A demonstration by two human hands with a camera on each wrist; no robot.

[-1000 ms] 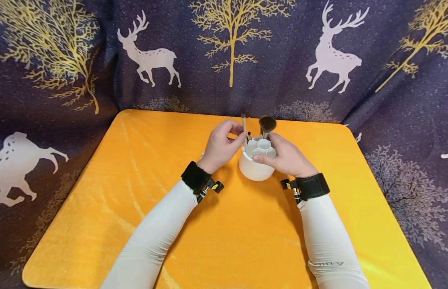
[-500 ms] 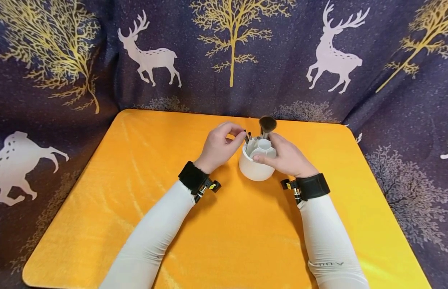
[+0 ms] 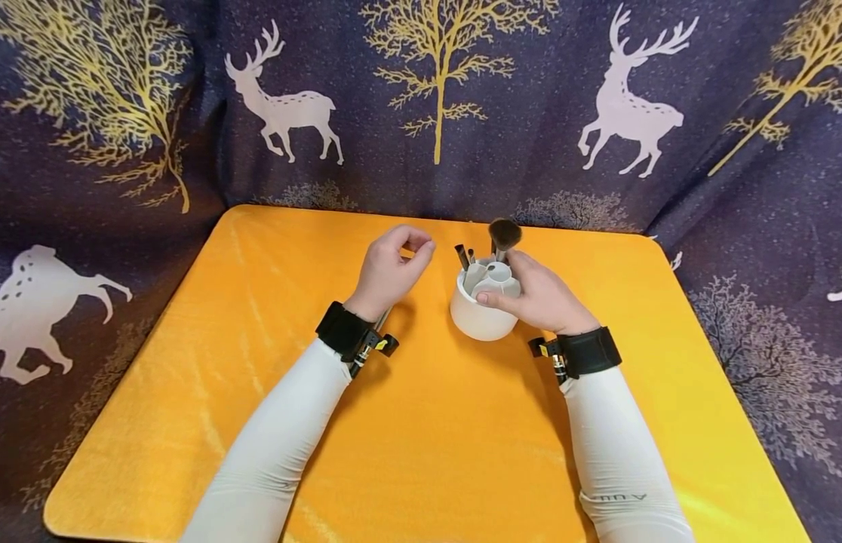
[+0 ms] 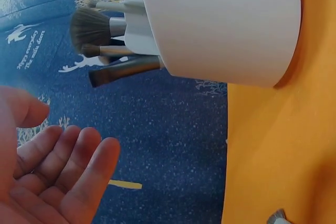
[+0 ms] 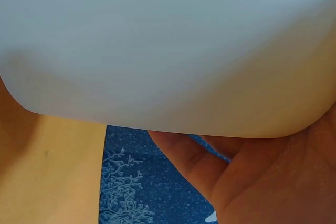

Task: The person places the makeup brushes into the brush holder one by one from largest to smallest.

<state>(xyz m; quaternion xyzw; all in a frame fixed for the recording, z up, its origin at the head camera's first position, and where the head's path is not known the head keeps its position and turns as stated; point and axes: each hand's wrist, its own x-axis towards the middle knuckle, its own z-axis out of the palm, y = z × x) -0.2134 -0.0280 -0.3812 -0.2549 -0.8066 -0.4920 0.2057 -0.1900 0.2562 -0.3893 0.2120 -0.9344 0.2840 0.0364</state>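
A white round makeup brush holder with inner compartments stands on the table. My right hand grips its right side, the thumb over the front rim. A large fluffy brush rises at the back of the holder. At its left side lean a flat dark-tipped brush and a smaller brush. My left hand hovers left of the holder, fingers loosely bent; the left wrist view shows nothing in its palm. Most of a loose brush on the table is hidden below my left wrist.
An orange cloth covers the table, whose back edge meets a dark curtain printed with deer and trees. Black wrist straps with small cameras sit on both my wrists.
A slim brush between my left fingers went down into the holder and out of their hold. My left hand then moved left, away from the holder. My right hand stayed put.
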